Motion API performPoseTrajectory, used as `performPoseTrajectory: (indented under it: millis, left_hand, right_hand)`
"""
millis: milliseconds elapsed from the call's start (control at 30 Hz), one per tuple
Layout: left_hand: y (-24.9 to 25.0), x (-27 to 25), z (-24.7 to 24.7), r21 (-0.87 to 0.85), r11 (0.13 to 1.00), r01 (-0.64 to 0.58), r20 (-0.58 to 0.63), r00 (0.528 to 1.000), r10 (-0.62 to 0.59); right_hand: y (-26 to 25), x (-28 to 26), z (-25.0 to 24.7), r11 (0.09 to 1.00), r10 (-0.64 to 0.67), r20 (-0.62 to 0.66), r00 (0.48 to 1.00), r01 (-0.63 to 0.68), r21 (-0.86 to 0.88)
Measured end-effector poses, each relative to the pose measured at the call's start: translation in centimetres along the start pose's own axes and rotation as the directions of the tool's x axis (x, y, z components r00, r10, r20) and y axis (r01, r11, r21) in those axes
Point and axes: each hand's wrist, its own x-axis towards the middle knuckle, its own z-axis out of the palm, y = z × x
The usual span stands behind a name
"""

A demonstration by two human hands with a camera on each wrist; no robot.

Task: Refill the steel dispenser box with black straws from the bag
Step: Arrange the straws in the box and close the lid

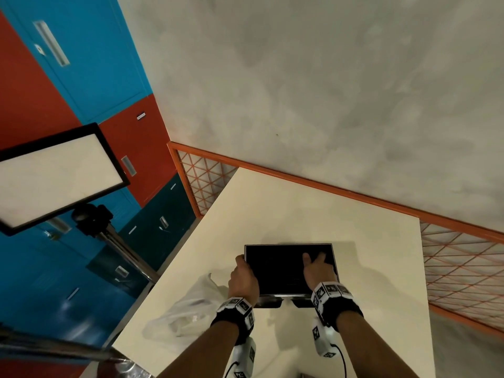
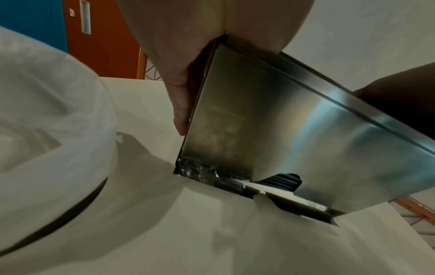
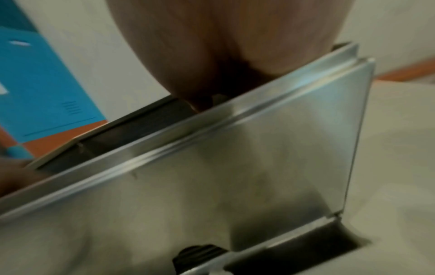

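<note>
Both hands are at the rectangular steel dispenser box [image 1: 290,270]: the left hand [image 1: 243,279] grips its left edge, the right hand [image 1: 317,270] lies flat inside, fingers straight. Left of the box the crumpled clear plastic bag [image 1: 188,309] looks nearly empty (filling seems almost done).

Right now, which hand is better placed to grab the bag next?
Left. The left hand grips the box's left edge, and the bag lies on the table just left of that wrist. The right hand rests on the box's dark top, on the far side from the bag.

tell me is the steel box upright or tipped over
Upright: the steel dispenser box stands on the white table, dark top facing up, left hand gripping its side.
</note>
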Motion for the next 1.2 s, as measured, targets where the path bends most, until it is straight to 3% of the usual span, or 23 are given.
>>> performPoseTrajectory:
  millis: [133,233,333,400,467,500,700,800,833,933,967,1100,1200]
  left_hand:
    - [0.5,1.1,-0.1,0.062,0.996,0.060,0.018,0.998,-0.061]
    - [1.1,2.1,-0.2,0.103,0.990,0.094,0.036,0.995,-0.098]
    - [1.5,2.9,-0.3,0.124,0.985,0.118,0.050,0.991,-0.125]
    - [1.5,3.1,-0.2,0.126,0.983,0.135,0.042,0.989,-0.141]
    - [1.7,3.1,-0.2,0.120,0.982,0.147,0.041,0.987,-0.153]
    - [1.7,3.1,-0.2,0.117,0.981,0.154,0.042,0.986,-0.160]
    - [1.6,3.2,-0.1,0.103,0.983,0.152,0.036,0.987,-0.157]
    - [1.5,3.3,0.0,0.092,0.985,0.148,0.034,0.988,-0.152]
    - [1.5,3.4,0.0,0.092,0.984,0.152,0.033,0.987,-0.156]
    - [1.4,3.5,0.2,0.083,0.983,0.162,0.027,0.986,-0.165]
    - [1.4,3.5,0.2,0.081,0.983,0.167,0.027,0.985,-0.169]
    - [1.2,3.5,0.2,0.076,0.983,0.167,0.024,0.985,-0.169]
    - [1.3,3.5,0.2,0.085,0.985,0.152,0.021,0.988,-0.154]
  right_hand:
    - [-0.3,-1.0,-0.7,0.981,-0.154,-0.054,0.987,0.146,-0.125]
    - [-0.6,-2.2,-0.8,0.903,-0.288,-0.041,0.957,0.257,-0.344]
    - [-1.3,-3.0,-0.5,0.779,-0.540,-0.042,0.840,0.481,-0.403]
    - [-1.8,-3.1,0.1,0.709,-0.636,0.123,0.762,0.640,-0.296]
    - [-2.4,-3.2,1.0,0.696,-0.579,0.355,0.734,0.671,-0.255]
    - [-2.6,-3.1,1.5,0.691,-0.541,0.409,0.735,0.666,-0.281]
    - [-3.3,-1.9,2.7,0.684,-0.514,0.399,0.759,0.644,-0.343]
    - [-3.2,-1.8,2.8,0.646,-0.586,0.336,0.737,0.675,-0.356]
    - [-3.0,-1.8,2.8,0.606,-0.647,0.290,0.705,0.707,-0.365]
    - [-2.9,-1.8,2.7,0.414,-0.837,0.145,0.527,0.785,-0.461]
    - [-3.0,-1.7,2.7,0.393,-0.840,0.149,0.521,0.775,-0.495]
    - [-2.9,-0.8,3.2,0.510,-0.656,0.297,0.694,0.698,-0.504]
    - [-2.8,-0.5,3.7,0.595,-0.552,0.318,0.771,0.631,-0.498]
